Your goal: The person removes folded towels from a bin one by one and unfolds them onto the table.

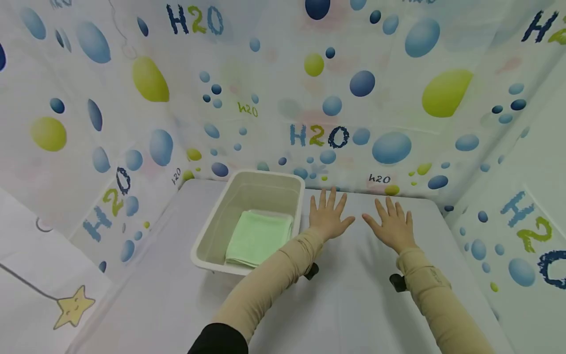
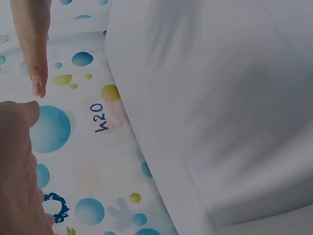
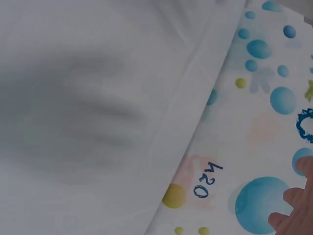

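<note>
Both hands are held out over the white table, fingers spread and holding nothing. In the head view the left hand (image 1: 328, 220) is just right of a cream plastic basin (image 1: 202, 246). Inside that basin lies a folded light green cloth (image 1: 258, 238). The right hand (image 1: 393, 228) is a short way to the right of the left one, a gap between their thumbs. At the left edge of the left wrist view are the left hand (image 2: 17, 166) and, above it, the other hand (image 2: 34, 44). Only some fingertips of the right hand (image 3: 296, 205) show in the right wrist view.
The white-covered table (image 1: 353, 309) carries the basin on its left half. Behind and beside it hang white sheets (image 1: 274, 73) printed with bubbles and "H2O". A yellow star print (image 1: 74, 307) is at lower left. Dark wrist-worn pieces (image 1: 399, 282) stick out below the sleeves.
</note>
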Demonstrator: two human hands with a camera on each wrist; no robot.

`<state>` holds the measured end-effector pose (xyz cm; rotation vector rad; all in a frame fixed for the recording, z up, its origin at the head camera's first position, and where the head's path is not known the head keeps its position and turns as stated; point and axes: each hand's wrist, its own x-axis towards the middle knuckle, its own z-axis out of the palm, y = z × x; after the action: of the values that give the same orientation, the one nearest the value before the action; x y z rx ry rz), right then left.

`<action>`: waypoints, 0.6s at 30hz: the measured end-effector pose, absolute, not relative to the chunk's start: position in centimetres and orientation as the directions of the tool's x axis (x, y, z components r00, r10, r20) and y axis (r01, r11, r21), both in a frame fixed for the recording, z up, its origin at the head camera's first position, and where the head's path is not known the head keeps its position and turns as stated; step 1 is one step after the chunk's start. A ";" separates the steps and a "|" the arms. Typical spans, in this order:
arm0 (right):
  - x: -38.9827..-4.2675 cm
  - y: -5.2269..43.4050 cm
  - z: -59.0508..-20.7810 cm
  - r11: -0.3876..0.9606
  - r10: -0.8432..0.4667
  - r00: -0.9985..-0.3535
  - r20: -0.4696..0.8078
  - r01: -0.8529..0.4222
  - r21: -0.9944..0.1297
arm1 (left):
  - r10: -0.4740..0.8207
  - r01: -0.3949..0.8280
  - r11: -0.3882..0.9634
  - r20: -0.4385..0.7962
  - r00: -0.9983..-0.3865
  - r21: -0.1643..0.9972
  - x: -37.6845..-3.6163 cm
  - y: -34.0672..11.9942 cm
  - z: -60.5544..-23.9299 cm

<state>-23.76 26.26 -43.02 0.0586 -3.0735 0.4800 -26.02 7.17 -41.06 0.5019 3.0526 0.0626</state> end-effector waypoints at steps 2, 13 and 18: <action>-23.7 26.3 -42.9 0.952 -0.028 -0.999 0.045 -0.040 -0.303 | 0.326 0.325 0.944 -0.022 -0.945 0.049 -25.9 7.1 -40.9; -23.8 25.0 -42.1 0.952 -0.041 -0.988 0.150 -0.084 -0.293 | 0.333 0.335 0.941 0.060 -0.941 0.034 -26.2 6.1 -39.9; -24.0 24.5 -41.7 0.947 -0.041 -0.979 0.201 -0.102 -0.306 | 0.338 0.346 0.937 0.131 -0.932 0.043 -26.5 5.3 -39.2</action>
<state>-23.97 24.49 -41.74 0.1080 -2.9087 0.4720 -26.48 5.25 -39.17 0.5692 3.2120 0.1077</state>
